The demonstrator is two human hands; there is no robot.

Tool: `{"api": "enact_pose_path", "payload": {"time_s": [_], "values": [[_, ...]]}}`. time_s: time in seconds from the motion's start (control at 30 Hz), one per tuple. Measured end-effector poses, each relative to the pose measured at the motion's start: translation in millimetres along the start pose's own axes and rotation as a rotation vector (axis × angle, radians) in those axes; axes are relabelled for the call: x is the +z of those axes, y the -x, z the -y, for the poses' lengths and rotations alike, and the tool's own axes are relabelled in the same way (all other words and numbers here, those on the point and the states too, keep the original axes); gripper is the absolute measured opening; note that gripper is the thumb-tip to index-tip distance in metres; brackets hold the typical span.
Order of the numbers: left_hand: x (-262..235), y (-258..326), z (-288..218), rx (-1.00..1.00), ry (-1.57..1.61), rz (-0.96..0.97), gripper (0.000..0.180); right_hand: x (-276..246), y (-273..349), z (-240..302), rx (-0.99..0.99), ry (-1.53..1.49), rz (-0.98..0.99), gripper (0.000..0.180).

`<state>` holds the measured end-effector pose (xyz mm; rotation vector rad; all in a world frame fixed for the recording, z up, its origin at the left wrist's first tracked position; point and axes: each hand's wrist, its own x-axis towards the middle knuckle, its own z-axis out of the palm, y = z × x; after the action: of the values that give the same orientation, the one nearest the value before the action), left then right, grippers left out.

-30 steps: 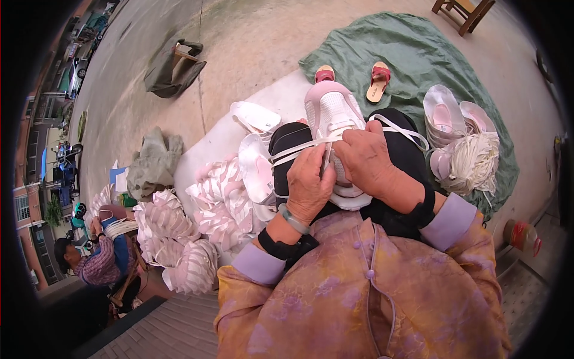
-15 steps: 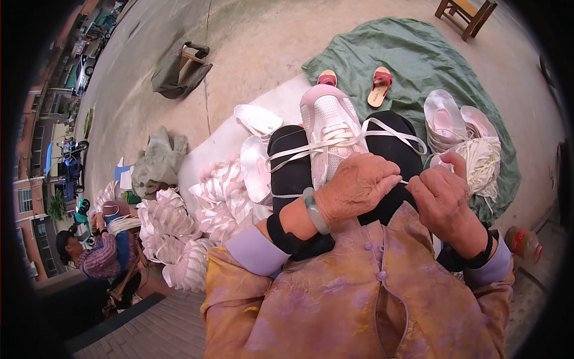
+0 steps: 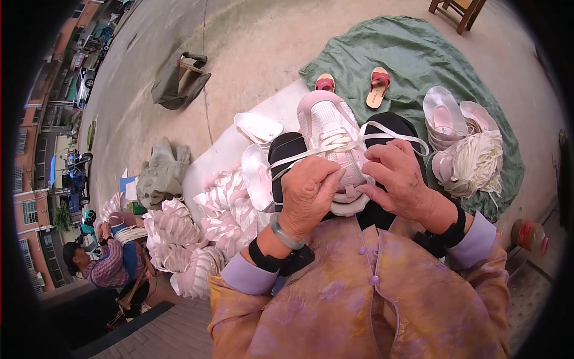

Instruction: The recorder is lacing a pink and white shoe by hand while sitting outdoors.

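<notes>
A pale pink and white sneaker (image 3: 327, 122) lies on my lap, toe pointing away from me. White laces (image 3: 311, 149) run across it and trail off to both sides. My left hand (image 3: 308, 194) grips the near left side of the shoe, fingers pinched at the lacing. On the near right side, my right hand (image 3: 399, 179) has its fingertips closed on the shoe and a lace that loops out to the right (image 3: 406, 134).
Rows of white and pink shoes (image 3: 203, 233) are stacked at my left. More shoes (image 3: 445, 116) and a bundle of white laces (image 3: 475, 164) lie on a green tarp (image 3: 418, 54) to the right. Two sandals (image 3: 378, 87) lie ahead. Another person (image 3: 101, 263) sits at lower left.
Both hands had drawn back toward my chest, pulling the laces; now they have returned forward and sit on the near end of the sneaker.
</notes>
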<state>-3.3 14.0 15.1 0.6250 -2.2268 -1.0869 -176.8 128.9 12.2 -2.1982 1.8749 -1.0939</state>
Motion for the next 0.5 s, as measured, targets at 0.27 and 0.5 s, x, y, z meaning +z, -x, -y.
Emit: {"api": "enact_pose_path", "payload": {"time_s": [0.27, 0.5], "values": [[13.4, 0.0, 22.6, 0.288, -0.469, 0.045, 0.009, 37.5, 1.9, -14.6, -0.071, 0.126, -0.001, 0.021], [17.1, 6.2, 41.9, 0.252, -0.727, 0.099, 0.01, 45.2, -6.8, -21.5, -0.081, 0.246, -0.031, 0.019]]}}
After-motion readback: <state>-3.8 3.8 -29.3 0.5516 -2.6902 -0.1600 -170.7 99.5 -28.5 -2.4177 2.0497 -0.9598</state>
